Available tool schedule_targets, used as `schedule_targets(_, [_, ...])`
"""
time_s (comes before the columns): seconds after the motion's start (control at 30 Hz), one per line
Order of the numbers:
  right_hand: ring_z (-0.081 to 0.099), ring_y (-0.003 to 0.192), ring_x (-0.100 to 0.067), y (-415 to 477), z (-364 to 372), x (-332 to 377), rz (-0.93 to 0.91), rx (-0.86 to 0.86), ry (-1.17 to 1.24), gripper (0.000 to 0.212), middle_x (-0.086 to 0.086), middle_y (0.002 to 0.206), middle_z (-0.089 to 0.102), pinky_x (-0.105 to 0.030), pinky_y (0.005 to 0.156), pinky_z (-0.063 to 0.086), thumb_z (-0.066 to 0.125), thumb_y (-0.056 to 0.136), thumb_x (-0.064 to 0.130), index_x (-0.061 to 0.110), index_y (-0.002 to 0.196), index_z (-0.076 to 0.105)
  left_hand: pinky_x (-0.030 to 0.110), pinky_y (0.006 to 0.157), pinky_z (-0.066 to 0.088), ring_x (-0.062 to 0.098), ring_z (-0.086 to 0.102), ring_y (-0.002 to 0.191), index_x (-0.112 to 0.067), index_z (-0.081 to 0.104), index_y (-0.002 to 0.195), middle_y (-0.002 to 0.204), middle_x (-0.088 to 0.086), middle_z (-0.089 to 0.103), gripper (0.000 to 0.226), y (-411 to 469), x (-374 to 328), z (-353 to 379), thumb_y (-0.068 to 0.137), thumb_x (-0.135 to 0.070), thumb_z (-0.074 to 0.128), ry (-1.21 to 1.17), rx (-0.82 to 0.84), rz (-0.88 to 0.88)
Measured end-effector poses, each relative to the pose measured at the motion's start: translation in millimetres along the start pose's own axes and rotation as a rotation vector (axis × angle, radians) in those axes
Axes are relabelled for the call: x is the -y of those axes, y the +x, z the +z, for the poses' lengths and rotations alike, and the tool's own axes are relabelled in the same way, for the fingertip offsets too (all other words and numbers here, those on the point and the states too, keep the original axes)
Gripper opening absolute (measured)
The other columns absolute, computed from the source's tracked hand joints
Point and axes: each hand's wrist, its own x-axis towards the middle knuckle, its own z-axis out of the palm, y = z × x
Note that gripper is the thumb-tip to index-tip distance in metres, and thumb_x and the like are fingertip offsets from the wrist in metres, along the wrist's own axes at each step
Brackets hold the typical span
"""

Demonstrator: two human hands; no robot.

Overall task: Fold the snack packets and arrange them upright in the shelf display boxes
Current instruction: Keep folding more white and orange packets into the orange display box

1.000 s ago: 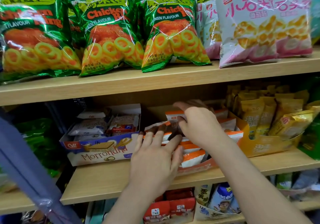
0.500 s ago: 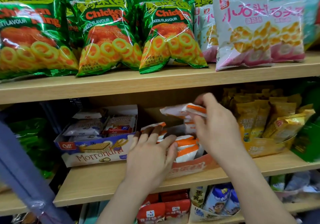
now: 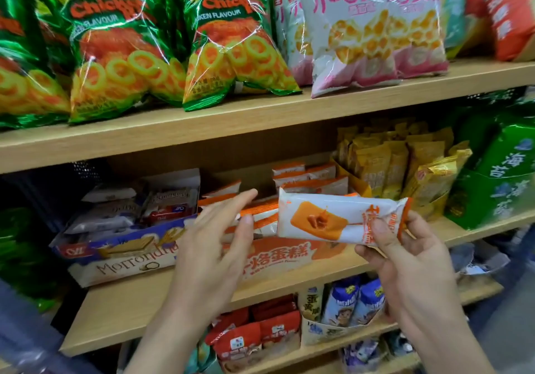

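My right hand (image 3: 405,257) pinches the right end of a white and orange snack packet (image 3: 327,220), held flat and lengthwise in front of the middle shelf. Just left of the packet, my left hand (image 3: 220,234) hovers with fingers straight and nothing in it. Behind both hands sits the orange display box (image 3: 289,255), with several more white and orange packets (image 3: 307,176) standing or leaning inside it.
A Morrondina wafer box (image 3: 121,257) sits left of the orange box and a yellow display box (image 3: 405,170) of yellow packets to its right. Green chicken-ring bags (image 3: 231,46) and pink-white bags (image 3: 370,31) fill the upper shelf. Red packets (image 3: 260,336) stand on the lower shelf.
My right hand lifted one packet out of the orange box and brought it forward, turned flat. My left hand came off the packets in the box and now hovers open.
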Motion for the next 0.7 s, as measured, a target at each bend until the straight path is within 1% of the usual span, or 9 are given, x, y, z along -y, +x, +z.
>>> schedule_targets(0.07, [0.071,0.078,-0.014,-1.1,-3.4,0.4,0.025,0.05,0.017,0.077,-0.006,0.096,0.075,-0.022,0.057,0.055,0.095,0.028,0.054,0.022,0.094,0.072,0.017,0.075,0.055,-0.002,0.058,0.112,-0.049,0.055,0.127,0.118,-0.022,0.064,0.042,-13.0,-6.0,0.4,0.085,-0.043,0.053,-0.29,0.0,-0.015])
schedule_targets(0.2, [0.071,0.076,-0.016,-8.2,0.9,6.2,0.1,0.166,0.054,0.062,-0.01,0.093,0.075,-0.025,0.059,0.057,0.095,0.04,0.044,0.019,0.093,0.075,0.034,0.074,0.06,0.008,0.067,0.095,-0.048,0.072,0.098,0.099,-0.016,0.072,0.029,-35.7,-20.6,0.8,0.071,-0.039,0.067,-0.375,0.032,-0.007])
schedule_targets(0.3, [0.072,0.075,-0.018,-14.8,4.0,8.3,0.13,0.143,0.059,0.053,-0.009,0.089,0.075,-0.028,0.058,0.058,0.079,0.055,0.031,0.014,0.103,0.065,0.022,0.065,0.059,0.006,0.071,0.081,-0.039,0.079,0.075,0.08,-0.012,0.075,0.017,-44.9,-11.6,10.5,0.063,-0.028,0.073,-0.442,-0.08,-0.132])
schedule_targets(0.37, [0.073,0.076,-0.018,-18.7,4.0,6.3,0.136,0.124,0.042,0.055,-0.009,0.09,0.075,-0.028,0.059,0.058,0.079,0.054,0.032,0.014,0.104,0.064,0.015,0.054,0.054,0.017,0.072,0.088,-0.033,0.079,0.066,0.07,-0.008,0.075,0.015,-44.1,11.7,15.9,0.071,-0.02,0.076,-0.492,-0.059,-0.286])
schedule_targets(0.4, [0.073,0.078,-0.02,-21.1,4.6,5.5,0.133,0.121,0.026,0.06,-0.01,0.091,0.075,-0.029,0.06,0.059,0.085,0.051,0.038,0.015,0.103,0.066,0.013,0.052,0.051,0.023,0.071,0.091,-0.037,0.078,0.063,0.068,-0.009,0.074,0.017,-47.5,22.9,17.1,0.075,-0.024,0.078,-0.481,-0.04,-0.288])
schedule_targets(0.47, [0.073,0.083,-0.021,-25.2,5.0,2.3,0.117,0.111,0.001,0.075,-0.011,0.094,0.075,-0.028,0.063,0.059,0.092,0.038,0.052,0.018,0.101,0.069,0.012,0.058,0.052,0.016,0.072,0.085,-0.044,0.076,0.064,0.073,-0.014,0.074,0.008,-52.7,25.5,17.9,0.064,-0.041,0.083,-0.429,-0.08,-0.213])
schedule_targets(0.57, [0.073,0.082,-0.019,-29.5,4.5,-1.4,0.111,0.096,-0.004,0.075,-0.011,0.092,0.075,-0.025,0.062,0.057,0.092,0.03,0.059,0.022,0.092,0.073,0.029,0.066,0.058,0.009,0.071,0.077,-0.038,0.077,0.064,0.075,-0.008,0.075,0.012,-65.6,3.9,13.0,0.058,-0.031,0.084,-0.447,-0.185,-0.196])
schedule_targets(0.63, [0.073,0.081,-0.018,-32.5,4.5,-3.2,0.09,0.1,-0.006,0.069,-0.011,0.093,0.075,-0.025,0.063,0.057,0.091,0.033,0.059,0.023,0.09,0.074,0.041,0.072,0.058,0.011,0.07,0.084,-0.041,0.076,0.073,0.082,-0.008,0.074,0.013,-71.7,-5.6,11.7,0.066,-0.036,0.086,-0.4,-0.138,-0.146])
schedule_targets(0.7, [0.072,0.084,-0.019,-36.4,5.1,-4.9,0.058,0.099,-0.014,0.066,-0.011,0.094,0.075,-0.026,0.067,0.058,0.09,0.039,0.058,0.022,0.091,0.074,0.039,0.078,0.057,0.01,0.066,0.097,-0.049,0.073,0.093,0.093,-0.014,0.071,0.024,-70.5,-1.6,9.2,0.07,-0.051,0.076,-0.215,-0.039,-0.061])
